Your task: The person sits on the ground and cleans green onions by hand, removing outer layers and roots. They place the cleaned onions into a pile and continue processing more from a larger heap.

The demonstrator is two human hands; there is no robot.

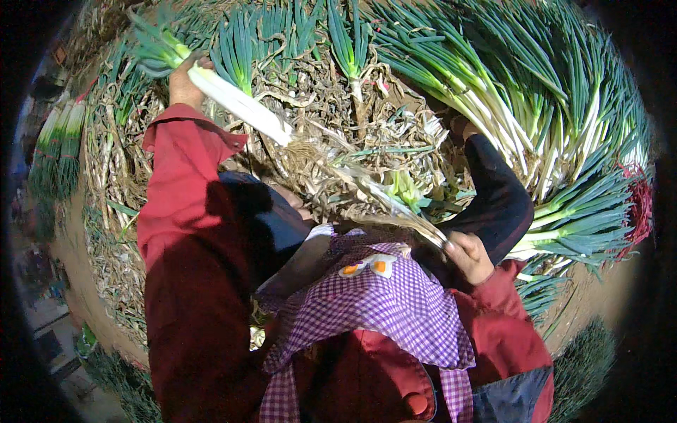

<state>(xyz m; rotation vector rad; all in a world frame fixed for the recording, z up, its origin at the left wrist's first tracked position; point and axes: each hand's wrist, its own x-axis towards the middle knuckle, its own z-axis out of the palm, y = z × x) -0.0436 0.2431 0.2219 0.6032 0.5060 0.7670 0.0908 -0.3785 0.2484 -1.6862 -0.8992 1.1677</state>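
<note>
My left hand (191, 79), at the upper left, is closed around a thick green onion (240, 106) just below its green leaves. Its white stalk slants down to the right and ends in a tuft of pale roots (300, 149). At the lower right my right hand (469, 255) pinches a strip of dry outer leaf (418, 221). That strip runs up and left towards the roots; whether it still joins the onion I cannot tell. Peeled dry leaves (328, 180) lie heaped beneath both hands, with a pale green scrap (404, 187) among them.
Long green onions (497, 90) lie piled at the upper right, and more (576, 222) lie beside my right knee. Red twine (639, 209) hangs at the far right. Tied onion bundles (59, 143) stand at the far left. Two onions (349, 47) lie across the husks ahead.
</note>
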